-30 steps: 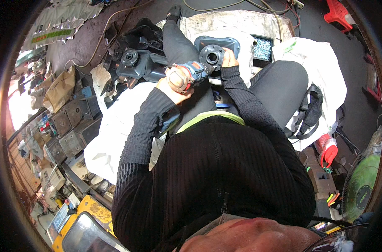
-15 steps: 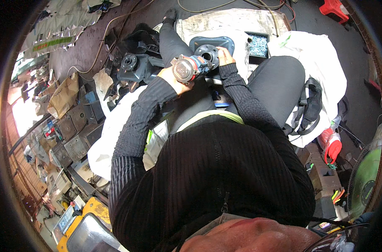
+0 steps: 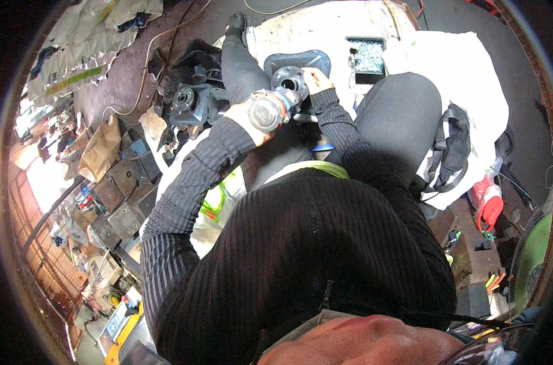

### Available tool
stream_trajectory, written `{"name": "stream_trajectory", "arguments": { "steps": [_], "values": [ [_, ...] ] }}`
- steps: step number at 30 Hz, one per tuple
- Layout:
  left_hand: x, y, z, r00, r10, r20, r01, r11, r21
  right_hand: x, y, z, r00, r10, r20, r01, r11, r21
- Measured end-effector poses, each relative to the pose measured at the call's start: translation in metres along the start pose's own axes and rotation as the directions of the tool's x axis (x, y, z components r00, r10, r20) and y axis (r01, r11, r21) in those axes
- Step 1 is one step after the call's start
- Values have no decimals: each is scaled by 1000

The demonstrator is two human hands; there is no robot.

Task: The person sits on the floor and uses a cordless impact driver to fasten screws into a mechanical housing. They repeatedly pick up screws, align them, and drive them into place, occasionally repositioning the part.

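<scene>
My left hand [image 3: 243, 120] is closed around a power tool [image 3: 265, 113] with a round silver end and orange and blue trim. The tool's front end is up against a dark part [image 3: 297, 59] with a wide base and a round, holed flange facing me. Whether the tip touches the flange is hidden. On the flange's right rim, the fingers of my right hand [image 3: 316, 80] are closed. A similar black flanged part [image 3: 185, 97] lies left of my leg, beside other dark pieces.
A tray of small shiny pieces [image 3: 367, 56] sits right of the part. White sheeting [image 3: 480, 85] carries a black strap bundle [image 3: 456, 137]. Metal blocks [image 3: 127, 222] are grouped at left. At the right edge stands a green fan [image 3: 532, 258]; a cable [image 3: 145, 67] crosses the floor.
The view has shifted slightly. Both hands keep their holds on the tool and the flanged part, and the tool's silver end sits slightly lower in the picture.
</scene>
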State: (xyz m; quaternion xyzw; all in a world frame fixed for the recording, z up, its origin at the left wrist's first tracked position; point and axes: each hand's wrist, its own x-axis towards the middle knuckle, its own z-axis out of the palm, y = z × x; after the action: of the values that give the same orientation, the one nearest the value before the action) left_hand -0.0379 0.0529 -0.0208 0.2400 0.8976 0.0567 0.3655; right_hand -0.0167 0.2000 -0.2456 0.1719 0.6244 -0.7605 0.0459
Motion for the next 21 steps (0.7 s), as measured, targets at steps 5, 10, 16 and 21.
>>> {"name": "stream_trajectory", "arguments": {
  "steps": [5, 10, 16, 21],
  "values": [
    [1, 21, -17, 971, -183, 154, 192, 980, -48, -5, -13, -3, 1000, -19, -1, 19, 998, -55],
    [4, 2, 10, 961, -188, 203, 183, 982, 46, -8, -14, -1, 999, -22, 26, 25, 993, -113],
    [12, -9, 32, 989, -131, 69, 133, 991, -21, 4, -3, -5, 998, -61, 5, 61, 987, -148],
    [-30, -34, 54, 964, -166, -206, 16, 814, -581, 6, -23, -7, 966, -234, 105, 257, 868, -425]
  ]
}}
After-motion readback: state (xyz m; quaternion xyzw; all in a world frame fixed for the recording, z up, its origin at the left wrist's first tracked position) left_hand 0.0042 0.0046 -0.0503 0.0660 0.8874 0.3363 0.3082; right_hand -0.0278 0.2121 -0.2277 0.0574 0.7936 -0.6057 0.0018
